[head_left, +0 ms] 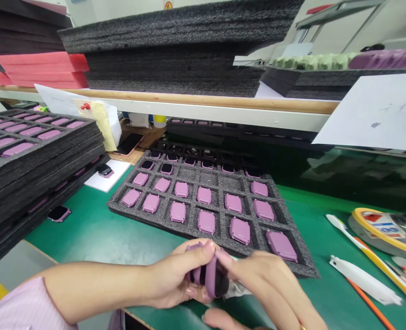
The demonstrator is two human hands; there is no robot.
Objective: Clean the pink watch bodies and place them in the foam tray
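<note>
My left hand (pixel 175 277) is closed around purple smartwatch cases, at least two pressed side by side. The front watch case (pixel 210 277) stands on edge, its dark face turned toward my right hand. My right hand (pixel 271 286) has a fingertip at the top edge of this case. A crumpled whitish cloth (pixel 238 289) shows under its fingers, partly hidden and blurred. Just beyond both hands lies a black foam tray (pixel 220 243) with purple watch cases in its compartments. The near rows are back side up, and several farther ones show dark screens.
At left rises a stack of foam trays (pixel 68 151). A single watch (pixel 59 213) lies beside it; another watch (pixel 105 170) rests on a white pad (pixel 112 181). To the right are a toothbrush (pixel 371 252), a white tool (pixel 364 280) and a yellow-edged tape roll (pixel 361 224). A shelf (pixel 189 107) overhangs the bench.
</note>
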